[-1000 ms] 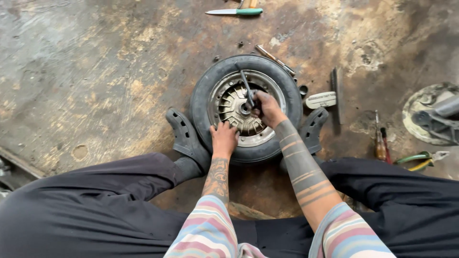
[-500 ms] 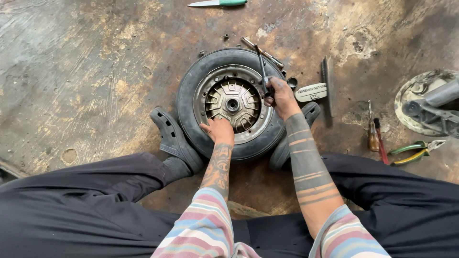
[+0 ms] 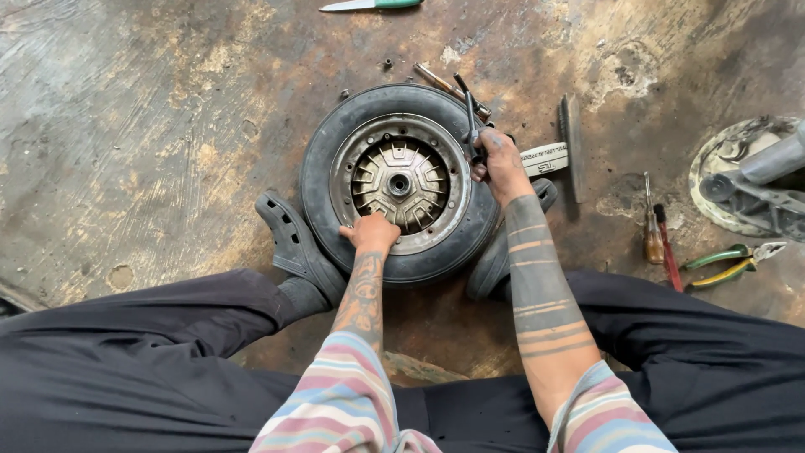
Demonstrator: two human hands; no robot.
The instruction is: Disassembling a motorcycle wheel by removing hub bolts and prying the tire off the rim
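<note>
Small wheel (image 3: 401, 183) lies flat on the stained concrete floor (image 3: 168, 126), tyre down, metal hub (image 3: 399, 181) facing up, wedged between the person's two shoes (image 3: 295, 245), which looks like a way to stop it sliding or turning. Left hand (image 3: 373, 232) presses on the near rim, fingers curled against it, pinning it. Right hand (image 3: 501, 164) sits at the tyre's right edge, closed around a slim dark tool (image 3: 470, 113) pointing away from the body, off the hub. Outward: screwdrivers (image 3: 656, 235) and pliers (image 3: 728, 262) lie right, a green-handled tool (image 3: 369, 5) at the far edge, a grey machine part (image 3: 755, 180) far right.
</note>
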